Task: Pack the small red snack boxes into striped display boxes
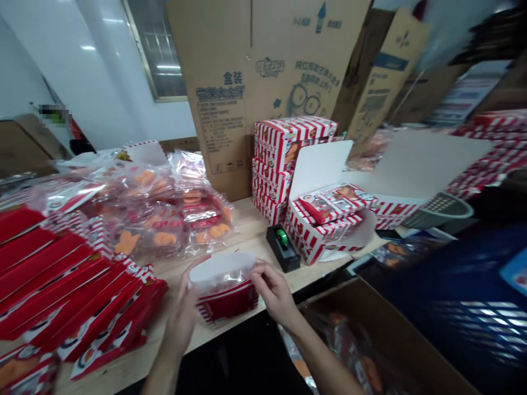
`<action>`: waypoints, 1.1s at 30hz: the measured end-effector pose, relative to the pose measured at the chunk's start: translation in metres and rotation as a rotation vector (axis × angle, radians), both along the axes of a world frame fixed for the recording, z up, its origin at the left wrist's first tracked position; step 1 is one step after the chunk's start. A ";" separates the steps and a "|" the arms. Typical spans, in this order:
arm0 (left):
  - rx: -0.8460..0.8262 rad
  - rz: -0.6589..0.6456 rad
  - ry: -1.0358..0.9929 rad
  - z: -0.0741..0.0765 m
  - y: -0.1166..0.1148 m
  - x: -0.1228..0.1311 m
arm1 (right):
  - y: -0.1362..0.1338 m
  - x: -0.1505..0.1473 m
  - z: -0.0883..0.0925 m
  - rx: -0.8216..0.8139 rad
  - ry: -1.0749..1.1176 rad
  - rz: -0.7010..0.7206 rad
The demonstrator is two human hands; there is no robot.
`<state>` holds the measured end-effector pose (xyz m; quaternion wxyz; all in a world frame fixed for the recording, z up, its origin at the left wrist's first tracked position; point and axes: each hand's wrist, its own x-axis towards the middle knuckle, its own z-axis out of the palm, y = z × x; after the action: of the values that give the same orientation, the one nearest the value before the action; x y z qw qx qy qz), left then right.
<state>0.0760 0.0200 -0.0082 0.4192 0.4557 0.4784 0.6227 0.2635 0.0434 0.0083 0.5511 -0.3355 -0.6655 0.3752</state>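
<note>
Both my hands hold a small red-and-white carton (224, 302) over the front edge of the wooden table (251, 236). My left hand (181, 312) cups its left end, and my right hand (274, 291) pinches its right end. A clear packet shows inside, under a raised white flap. To the left lie flat red printed cartons (53, 280) in overlapping rows. Clear packets of orange shaped snacks (160, 219) are heaped behind them. A black tape dispenser (282, 248) with green tape stands beyond my right hand.
An open striped case holding packed cartons (325, 222) sits right of the dispenser, with stacked striped cases (294, 148) behind it. Large cardboard boxes (263, 71) stand against the wall. An open cardboard box of packets (370, 345) sits below the table's right edge, and a grey plastic basket (440, 211) lies further right.
</note>
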 end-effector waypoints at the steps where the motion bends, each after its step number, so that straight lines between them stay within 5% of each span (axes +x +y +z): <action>1: -0.016 -0.127 -0.098 -0.002 0.001 -0.008 | 0.000 -0.001 0.003 -0.076 0.068 0.054; 5: -0.139 -0.371 -0.291 -0.002 0.011 -0.033 | 0.004 -0.003 0.014 -0.238 0.170 0.274; 10: -0.161 -0.504 -0.130 0.011 0.020 -0.029 | 0.006 -0.005 0.023 -0.169 0.126 0.263; 16: 0.189 -0.386 0.237 0.006 0.014 -0.033 | 0.005 -0.012 0.031 -0.208 -0.030 0.155; 21: 0.198 -0.228 0.456 0.005 0.012 -0.037 | 0.009 -0.016 0.032 -0.253 -0.102 0.075; 26: 0.478 -0.213 0.645 -0.003 0.014 -0.042 | 0.015 -0.009 0.027 -0.096 0.021 0.291; 33: 0.688 -0.244 0.931 -0.020 0.013 -0.053 | 0.015 0.009 0.031 0.031 -0.277 0.412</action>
<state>0.0233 0.0335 -0.0277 0.0618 0.8426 0.3264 0.4238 0.2728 0.0582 0.0394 0.3716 -0.2324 -0.7948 0.4197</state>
